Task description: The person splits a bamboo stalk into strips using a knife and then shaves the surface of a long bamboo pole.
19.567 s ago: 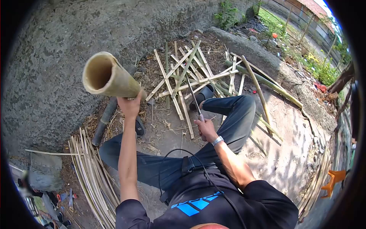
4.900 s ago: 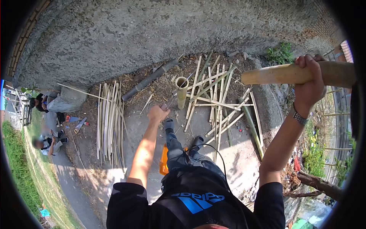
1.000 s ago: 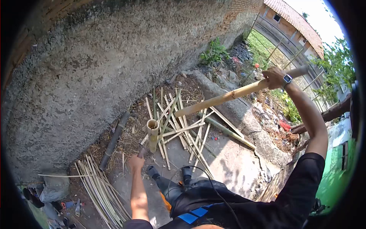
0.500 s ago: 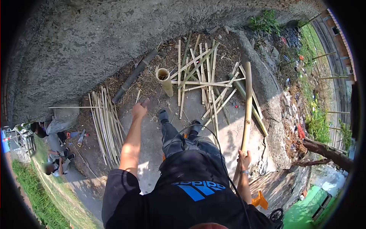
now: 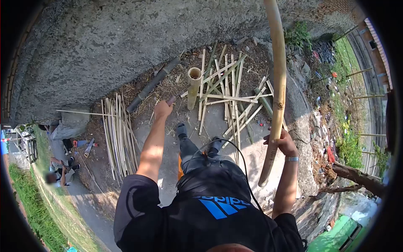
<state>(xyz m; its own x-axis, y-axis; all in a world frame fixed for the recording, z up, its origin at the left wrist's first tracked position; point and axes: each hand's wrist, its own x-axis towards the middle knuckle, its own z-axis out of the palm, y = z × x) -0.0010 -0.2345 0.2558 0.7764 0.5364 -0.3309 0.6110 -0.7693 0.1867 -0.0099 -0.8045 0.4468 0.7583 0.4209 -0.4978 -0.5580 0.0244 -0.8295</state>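
My right hand is wrapped round a long, pale bamboo pole near its lower end. The pole stands tall on the right, slightly curved, and its top leaves the view. My left hand is closed on a short brown handle, whose far end is hard to make out. Just beyond that hand, an upright hollow bamboo section stands on the ground. Split bamboo strips lie crossed in a loose heap to its right.
A bundle of strips lies at the left, below a dark bamboo length along the stone wall. A saw and a seated person are farther left. A tree trunk juts in at the right.
My right hand has moved forward and raised the pole higher. My left hand has shifted forward and to the right, nearer the upright bamboo section.
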